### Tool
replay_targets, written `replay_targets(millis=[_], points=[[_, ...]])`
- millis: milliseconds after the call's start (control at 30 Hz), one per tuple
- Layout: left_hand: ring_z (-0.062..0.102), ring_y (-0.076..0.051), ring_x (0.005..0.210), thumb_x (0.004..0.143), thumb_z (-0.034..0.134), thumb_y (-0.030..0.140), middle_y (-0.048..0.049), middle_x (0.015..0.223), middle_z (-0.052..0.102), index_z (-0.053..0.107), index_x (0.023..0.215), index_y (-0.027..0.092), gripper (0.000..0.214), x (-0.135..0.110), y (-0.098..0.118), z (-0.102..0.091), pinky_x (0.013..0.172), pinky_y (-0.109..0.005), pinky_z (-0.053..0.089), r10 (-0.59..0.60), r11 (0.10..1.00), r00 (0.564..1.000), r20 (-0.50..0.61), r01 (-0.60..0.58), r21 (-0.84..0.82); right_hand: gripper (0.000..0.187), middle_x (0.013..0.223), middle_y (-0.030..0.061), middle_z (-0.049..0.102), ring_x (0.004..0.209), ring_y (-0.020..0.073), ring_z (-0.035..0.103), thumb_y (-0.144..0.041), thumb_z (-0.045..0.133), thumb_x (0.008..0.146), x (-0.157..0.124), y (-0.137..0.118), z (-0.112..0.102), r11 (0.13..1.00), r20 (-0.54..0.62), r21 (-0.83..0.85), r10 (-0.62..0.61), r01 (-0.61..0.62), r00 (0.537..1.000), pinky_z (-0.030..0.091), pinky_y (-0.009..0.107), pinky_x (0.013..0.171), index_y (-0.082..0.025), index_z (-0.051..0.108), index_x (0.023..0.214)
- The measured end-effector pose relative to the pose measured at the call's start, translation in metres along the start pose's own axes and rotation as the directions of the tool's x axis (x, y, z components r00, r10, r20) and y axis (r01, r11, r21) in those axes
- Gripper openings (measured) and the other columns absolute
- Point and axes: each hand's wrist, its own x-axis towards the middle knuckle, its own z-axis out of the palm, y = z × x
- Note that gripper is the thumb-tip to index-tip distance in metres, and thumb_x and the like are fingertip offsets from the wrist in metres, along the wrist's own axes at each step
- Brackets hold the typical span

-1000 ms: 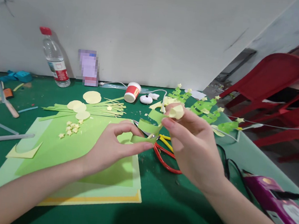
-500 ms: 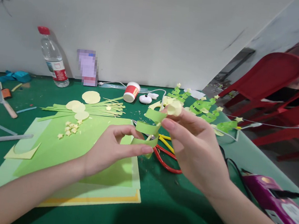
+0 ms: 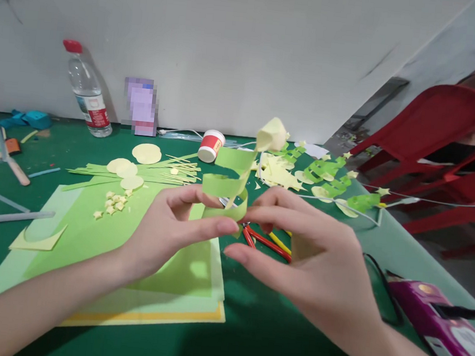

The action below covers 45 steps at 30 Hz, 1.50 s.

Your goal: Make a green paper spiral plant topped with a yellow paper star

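My left hand (image 3: 169,230) pinches the lower end of a green paper strip spiral (image 3: 226,185) between thumb and fingers. The spiral winds up a thin stick to a pale yellow paper bud (image 3: 272,134) at its top. My right hand (image 3: 309,257) has its fingers pressed on the bottom loop of the same spiral from the right side. Both hands hover above a stack of green and yellow paper sheets (image 3: 99,254) on the green table (image 3: 247,335).
Red and yellow handled pliers (image 3: 269,242) lie under my right hand. Paper discs, strips and small stars (image 3: 137,171), finished green stems (image 3: 330,176), a red cup (image 3: 210,145), a water bottle (image 3: 85,91) and a purple glue gun (image 3: 441,326) surround them. Red chairs (image 3: 431,124) stand right.
My right hand let go of the yellow bud at the top and dropped to the spiral's bottom loop. The spiral now stands taller and upright, held by my left hand.
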Motion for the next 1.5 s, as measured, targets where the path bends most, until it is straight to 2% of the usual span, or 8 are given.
replay_targets(millis=[433, 667, 800, 900, 1067, 1267, 1367, 1500], points=[[0.056, -0.01, 0.075, 0.057, 0.081, 0.034, 0.0048, 0.072, 0.064, 0.068, 0.067, 0.024, 0.019, -0.001, 0.001, 0.0, 0.063, -0.019, 0.042, -0.073, 0.997, 0.995, -0.072, 0.075, 0.025, 0.014, 0.06, -0.0022, 0.055, 0.064, 0.0115, 0.047, -0.021, 0.07, 0.072, 0.002, 0.009, -0.024, 0.956, -0.271, 0.285, 0.146, -0.066, 0.951, 0.035, 0.027, 0.053, -0.034, 0.072, 0.073], [0.057, -0.007, 0.08, 0.057, 0.081, 0.027, 0.0069, 0.074, 0.062, 0.067, 0.06, 0.024, 0.015, 0.0, 0.003, 0.002, 0.062, -0.014, 0.043, -0.084, 0.994, 0.995, -0.062, 0.079, -0.071, 0.007, 0.062, 0.0015, 0.049, 0.061, 0.0126, 0.043, -0.02, 0.07, 0.065, 0.036, 0.036, -0.049, 0.923, -0.554, 0.376, 0.291, -0.077, 0.78, 0.033, 0.031, 0.059, -0.023, 0.067, 0.06], [0.058, -0.005, 0.071, 0.058, 0.08, 0.027, 0.0073, 0.071, 0.061, 0.067, 0.06, 0.023, 0.014, 0.001, 0.003, 0.003, 0.056, -0.013, 0.042, -0.1, 0.991, 0.994, -0.047, 0.095, -0.093, 0.003, 0.051, -0.0028, 0.041, 0.048, 0.0097, 0.033, -0.02, 0.064, 0.06, 0.056, 0.077, -0.07, 0.984, -0.743, 0.17, 0.166, -0.057, 0.648, 0.021, 0.028, 0.051, -0.019, 0.061, 0.062], [0.055, -0.003, 0.059, 0.06, 0.079, 0.03, 0.0076, 0.066, 0.062, 0.068, 0.065, 0.024, 0.014, 0.002, 0.002, 0.002, 0.058, -0.014, 0.043, -0.114, 0.991, 0.993, -0.036, 0.111, -0.072, 0.004, 0.056, -0.002, 0.046, 0.049, 0.0099, 0.035, -0.022, 0.062, 0.066, 0.059, 0.107, -0.083, 0.986, -0.678, 0.0, 0.124, -0.169, 0.724, 0.024, 0.028, 0.053, -0.02, 0.059, 0.065], [0.054, -0.003, 0.061, 0.066, 0.075, 0.034, 0.0079, 0.061, 0.062, 0.068, 0.067, 0.024, 0.012, 0.007, -0.006, -0.002, 0.064, -0.015, 0.042, -0.123, 0.99, 0.99, -0.076, 0.127, 0.054, 0.013, 0.052, -0.001, 0.054, 0.046, 0.0113, 0.044, -0.023, 0.052, 0.078, 0.057, 0.128, -0.08, 0.913, -0.233, -0.231, 0.283, -0.336, 0.93, 0.033, 0.028, 0.053, -0.02, 0.05, 0.065], [0.055, -0.007, 0.069, 0.062, 0.076, 0.037, 0.0062, 0.075, 0.063, 0.065, 0.074, 0.023, 0.021, 0.001, -0.033, -0.01, 0.068, -0.021, 0.04, -0.31, 0.922, 0.937, -0.163, 0.338, 0.189, 0.037, 0.042, -0.0009, 0.044, 0.046, 0.0112, 0.039, -0.029, 0.055, 0.078, 0.059, 0.129, -0.048, 0.842, -0.044, -0.458, 0.299, -0.285, 0.953, 0.031, 0.028, 0.054, -0.018, 0.04, 0.046], [0.055, -0.009, 0.068, 0.063, 0.075, 0.038, 0.0026, 0.077, 0.063, 0.064, 0.076, 0.02, 0.024, -0.006, -0.047, -0.012, 0.066, -0.024, 0.04, -0.396, 0.873, 0.904, -0.16, 0.425, 0.238, 0.006, 0.06, 0.001, 0.06, 0.054, 0.0137, 0.05, -0.02, 0.065, 0.065, 0.057, 0.131, -0.042, 0.852, 0.034, -0.462, 0.295, -0.247, 0.955, 0.037, 0.028, 0.058, -0.017, 0.06, 0.069], [0.054, -0.012, 0.067, 0.064, 0.074, 0.035, -0.0002, 0.077, 0.062, 0.062, 0.073, 0.018, 0.023, -0.011, -0.058, -0.012, 0.069, -0.029, 0.043, -0.417, 0.871, 0.894, -0.162, 0.444, 0.208, 0.019, 0.086, 0.0061, 0.067, 0.066, 0.0167, 0.058, -0.023, 0.061, 0.069, 0.054, 0.126, -0.044, 0.859, 0.067, -0.454, 0.299, -0.238, 0.952, 0.044, 0.032, 0.063, -0.018, 0.065, 0.087]])
